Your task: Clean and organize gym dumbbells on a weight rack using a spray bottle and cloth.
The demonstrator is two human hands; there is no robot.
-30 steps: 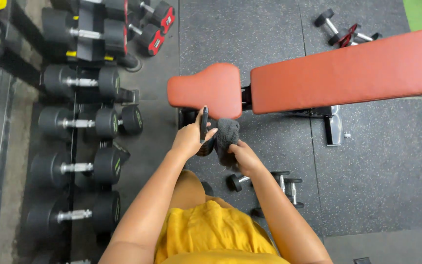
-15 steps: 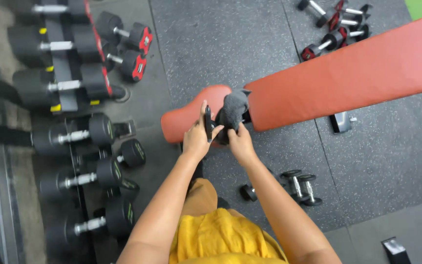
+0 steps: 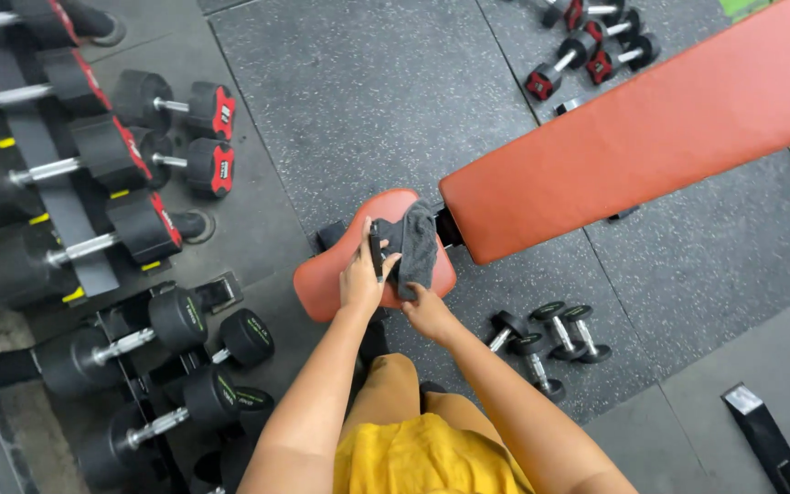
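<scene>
On the seat pad of the red bench, toward the edge nearest the long back pad, lies a grey cloth, bunched and draped over the gap between the two pads. The right hand pinches the cloth's lower end at the seat's near edge, fingers closed on the fabric. The left hand rests on the seat just beside the cloth, gripping a slim dark object upright between thumb and fingers; it may be a small spray bottle or a phone, but the view is too small to tell.

The cloth looks soft, limp and light: it folds on itself and will sag wherever it is not held, so a full-palm grip over a gathered bunch should control it better than a pinch at one corner. Its nap seems likely to drag a little on the vinyl, not slide. The vinyl pads look smooth and firm.

Left of the bench, black dumbbells sit on a rack; three small ones lie on the rubber floor near the seat's right corner, more beyond the back pad's far edge.
</scene>
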